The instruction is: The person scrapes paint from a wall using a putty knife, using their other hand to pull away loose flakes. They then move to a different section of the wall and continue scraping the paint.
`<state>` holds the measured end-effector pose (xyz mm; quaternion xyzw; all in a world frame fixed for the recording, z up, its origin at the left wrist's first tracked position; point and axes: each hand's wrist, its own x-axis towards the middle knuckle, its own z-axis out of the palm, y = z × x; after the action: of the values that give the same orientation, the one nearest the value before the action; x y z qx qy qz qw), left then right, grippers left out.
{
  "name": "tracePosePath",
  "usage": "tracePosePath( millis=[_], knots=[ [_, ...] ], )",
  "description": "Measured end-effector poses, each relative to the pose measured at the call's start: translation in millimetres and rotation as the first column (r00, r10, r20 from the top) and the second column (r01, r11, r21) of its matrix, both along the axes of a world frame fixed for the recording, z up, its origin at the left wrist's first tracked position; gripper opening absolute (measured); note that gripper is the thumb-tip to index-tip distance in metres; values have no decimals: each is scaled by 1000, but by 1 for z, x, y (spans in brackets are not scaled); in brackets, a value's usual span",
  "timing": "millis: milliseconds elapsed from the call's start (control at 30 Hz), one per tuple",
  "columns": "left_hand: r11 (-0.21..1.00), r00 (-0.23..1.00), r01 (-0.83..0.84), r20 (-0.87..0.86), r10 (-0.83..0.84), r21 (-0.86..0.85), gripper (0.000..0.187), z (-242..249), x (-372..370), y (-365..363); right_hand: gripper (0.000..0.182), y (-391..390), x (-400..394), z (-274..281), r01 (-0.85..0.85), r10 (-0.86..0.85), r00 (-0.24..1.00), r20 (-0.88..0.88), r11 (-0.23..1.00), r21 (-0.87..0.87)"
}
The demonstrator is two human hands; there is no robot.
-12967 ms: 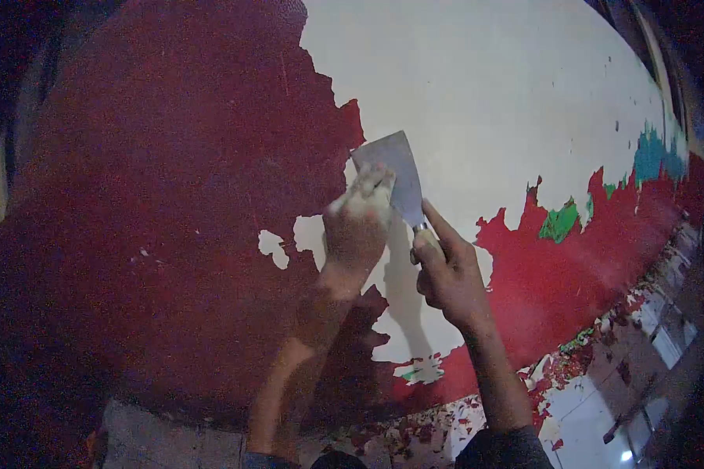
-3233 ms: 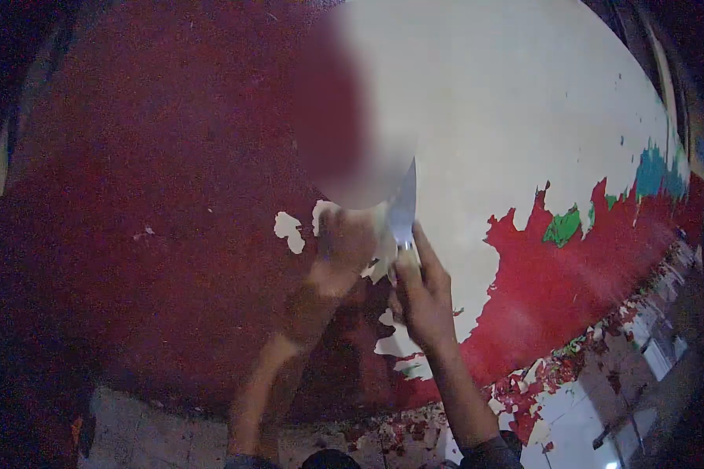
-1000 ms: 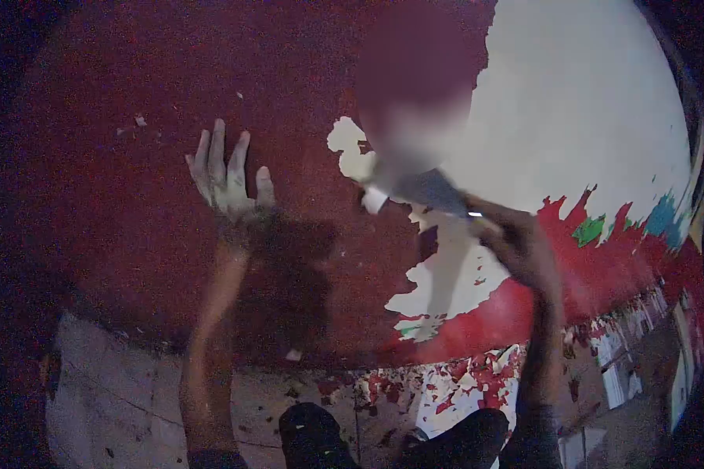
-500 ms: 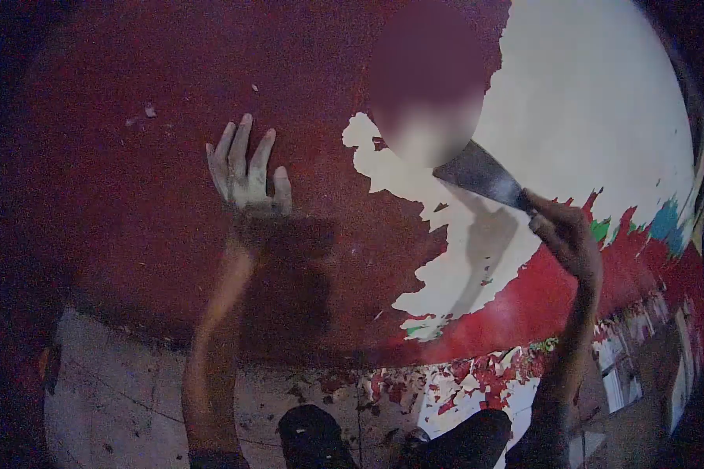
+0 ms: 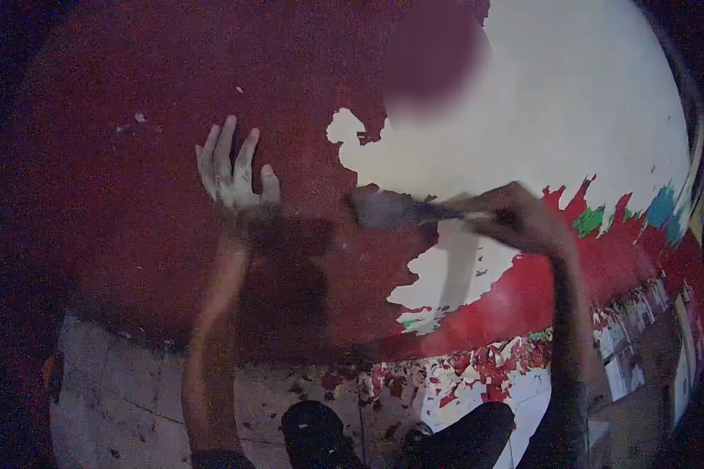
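A dark red painted wall fills most of the view, with a large bare white patch on its right side. My left hand rests against the red paint, fingers spread, holding nothing. In my right hand is a scraper, gripped by its handle. The broad scraper blade, blurred by motion, points left and overlaps the ragged paint edge beside the white patch. A white strip with a shadow across it lies below the scraper.
Paint flakes in red and white litter the tiled floor along the wall's foot. Ragged green paint and blue paint show at the lower right of the white patch. My dark-clad knees are at the bottom.
The scraper and my right hand have swung left and the blade has turned from pointing up-left to nearly level, now over the red paint edge. My left hand stays spread on the wall.
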<state>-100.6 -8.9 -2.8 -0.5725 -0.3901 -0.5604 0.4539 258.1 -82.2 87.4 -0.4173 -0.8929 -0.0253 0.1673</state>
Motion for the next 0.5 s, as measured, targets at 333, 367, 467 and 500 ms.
tracePosePath(
  millis=[333,367,467,500],
  knots=[
    [999,1000,18,6,-18,-30,41,-1,3,-7,42,-40,-30,-87,146,-335,470,-817,942,-302],
    [1000,1000,11,-17,-11,-10,41,0,1,-5,43,-30,-49,-92,47,-236,434,-870,970,-240],
    [998,996,-46,-74,43,-40,43,0,3,-9,43,-25,-72,-95,-13,-171,352,-920,982,-187],
    [999,997,-27,-72,24,-40,43,1,3,-9,43,-31,-69,-103,13,-242,344,-907,967,-253]
  ],
)
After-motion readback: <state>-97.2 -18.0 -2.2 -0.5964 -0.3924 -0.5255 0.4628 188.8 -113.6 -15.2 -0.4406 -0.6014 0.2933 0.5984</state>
